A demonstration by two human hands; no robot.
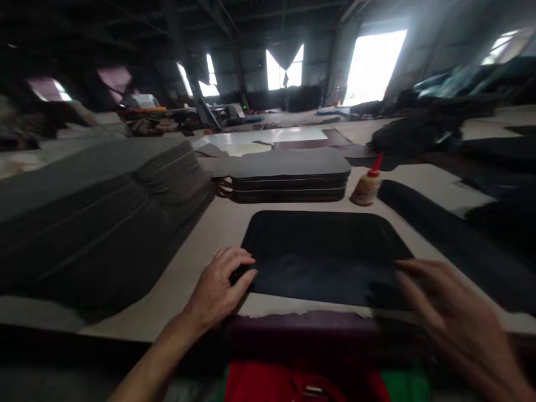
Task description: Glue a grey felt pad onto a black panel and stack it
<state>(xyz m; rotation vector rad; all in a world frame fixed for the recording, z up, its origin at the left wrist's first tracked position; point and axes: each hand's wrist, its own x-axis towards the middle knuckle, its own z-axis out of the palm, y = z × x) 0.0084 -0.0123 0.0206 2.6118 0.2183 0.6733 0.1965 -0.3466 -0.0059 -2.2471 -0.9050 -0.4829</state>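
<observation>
black flat panel with rounded corners (324, 254) lies on the pale worktable (201, 234), straight ahead of the person, its long axis running left to right across the view, its near long edge toward the table's front edge and its far long edge toward the stacks behind; left hand (220, 285) sits at the panel's near left corner, fingers curled loosely with the fingertips (247, 274) touching the edge, not clearly pinching it; right hand (444, 312) is at the near right corner, blurred, fingers spread and open, resting on or just above the panel, cannot tell which; behind the panel, a stack of dark flat rounded panels with a grey top sheet (288, 177) lies with its long axis the same way, left to right; just right of that stack stands a small amber glue bottle with a red nozzle (368, 185), leaning a little; a tall pile of grey fabric sheets (96, 212) fills the left side; a long dark strip (452, 237) lies to the right, running away at an angle; a maroon strip (301, 326) lies along the table's front edge, just below the panel.
</observation>
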